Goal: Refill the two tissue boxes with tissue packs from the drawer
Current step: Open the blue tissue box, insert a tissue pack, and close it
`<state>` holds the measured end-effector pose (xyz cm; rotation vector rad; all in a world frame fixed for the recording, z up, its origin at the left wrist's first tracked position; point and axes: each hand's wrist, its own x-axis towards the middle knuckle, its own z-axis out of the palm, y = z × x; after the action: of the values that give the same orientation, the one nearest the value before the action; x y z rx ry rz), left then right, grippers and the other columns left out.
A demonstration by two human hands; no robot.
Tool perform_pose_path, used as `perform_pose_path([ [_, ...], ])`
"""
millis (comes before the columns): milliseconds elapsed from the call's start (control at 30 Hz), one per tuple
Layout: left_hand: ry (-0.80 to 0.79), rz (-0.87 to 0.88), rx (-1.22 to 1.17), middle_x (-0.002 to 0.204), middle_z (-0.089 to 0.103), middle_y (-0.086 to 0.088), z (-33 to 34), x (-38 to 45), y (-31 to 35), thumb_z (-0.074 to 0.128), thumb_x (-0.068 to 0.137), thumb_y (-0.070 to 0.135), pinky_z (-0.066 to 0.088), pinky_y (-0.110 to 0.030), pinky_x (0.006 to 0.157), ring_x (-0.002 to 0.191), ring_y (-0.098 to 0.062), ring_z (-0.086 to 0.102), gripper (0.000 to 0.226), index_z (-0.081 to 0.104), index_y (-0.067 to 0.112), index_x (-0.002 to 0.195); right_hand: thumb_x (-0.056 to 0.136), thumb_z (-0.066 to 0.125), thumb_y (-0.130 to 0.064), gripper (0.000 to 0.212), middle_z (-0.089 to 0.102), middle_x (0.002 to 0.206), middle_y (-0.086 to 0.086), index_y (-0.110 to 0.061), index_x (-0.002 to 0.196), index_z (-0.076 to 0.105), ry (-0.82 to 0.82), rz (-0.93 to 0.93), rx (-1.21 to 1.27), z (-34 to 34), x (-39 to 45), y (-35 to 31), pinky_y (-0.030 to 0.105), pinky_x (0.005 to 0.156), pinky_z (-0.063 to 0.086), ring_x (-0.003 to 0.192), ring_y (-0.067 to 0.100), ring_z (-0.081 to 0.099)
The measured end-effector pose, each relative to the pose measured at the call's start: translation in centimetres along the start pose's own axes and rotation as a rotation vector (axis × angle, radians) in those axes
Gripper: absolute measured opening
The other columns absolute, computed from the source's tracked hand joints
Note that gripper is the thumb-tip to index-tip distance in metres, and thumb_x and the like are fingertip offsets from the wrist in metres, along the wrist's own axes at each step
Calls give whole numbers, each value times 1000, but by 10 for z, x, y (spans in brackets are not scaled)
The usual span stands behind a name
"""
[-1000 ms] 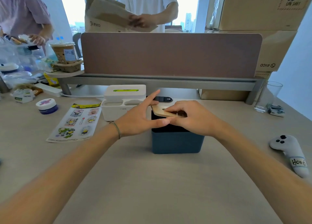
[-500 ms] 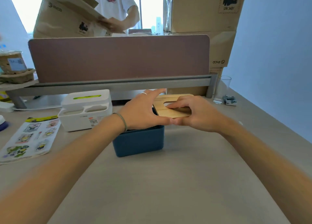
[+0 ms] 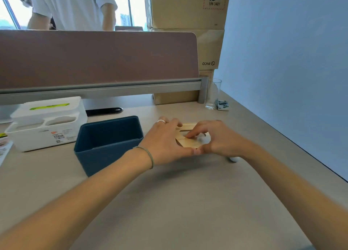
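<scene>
The dark blue tissue box (image 3: 105, 152) stands on the desk with its top off and its inside empty. Its wooden lid (image 3: 188, 141) with a slot lies low at the desk surface just right of the box. My left hand (image 3: 165, 142) and my right hand (image 3: 216, 138) both grip the lid, thumbs touching at its near edge. A white tissue box (image 3: 47, 121) with a green slot and front compartments stands to the left, its lid on.
A brown desk divider (image 3: 98, 59) on a grey rail runs across the back. Stacked cardboard boxes (image 3: 188, 23) fill the far right corner beside a drinking glass (image 3: 212, 93). A black object (image 3: 105, 111) lies behind the blue box. A person in white stands beyond the divider.
Both hands lifted the wooden lid off the blue box and carried it right and down to the desk. The box now stands uncovered. My view has swung to the right.
</scene>
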<state>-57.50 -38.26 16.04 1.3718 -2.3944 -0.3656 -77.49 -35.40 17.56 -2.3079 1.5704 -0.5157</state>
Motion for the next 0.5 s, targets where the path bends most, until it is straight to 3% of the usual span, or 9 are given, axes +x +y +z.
perform_pose_path([
  [133, -6, -23, -1, 132, 41, 0, 20, -5, -5, 63, 62, 84, 49, -32, 96, 110, -19, 50, 93, 46, 30, 135, 72, 85, -31, 49, 65, 110, -13, -30, 119, 72, -31, 14, 7, 14, 2, 11, 17, 86, 41, 99, 2, 55],
  [300, -7, -51, -55, 135, 39, 1, 40, -9, -16, 61, 65, 84, 50, -34, 101, 115, -19, 50, 85, 50, 31, 131, 72, 85, -29, 51, 66, 112, -10, -27, 121, 72, -72, 24, 22, 29, 8, 20, 30, 93, 46, 103, 10, 57],
  [400, -22, -80, -88, 134, 39, 2, 47, -9, -23, 57, 61, 87, 50, -35, 100, 112, -19, 51, 91, 50, 31, 132, 66, 83, -43, 53, 66, 109, -16, -34, 117, 73, -66, 53, 40, 37, 11, 24, 36, 94, 49, 101, 8, 59],
  [500, -29, -110, -100, 134, 39, 3, 54, -10, -28, 56, 60, 89, 49, -36, 100, 115, -19, 51, 91, 48, 34, 132, 65, 85, -43, 51, 68, 111, -17, -35, 113, 74, -56, 61, 62, 42, 13, 27, 25, 95, 46, 104, 6, 60],
])
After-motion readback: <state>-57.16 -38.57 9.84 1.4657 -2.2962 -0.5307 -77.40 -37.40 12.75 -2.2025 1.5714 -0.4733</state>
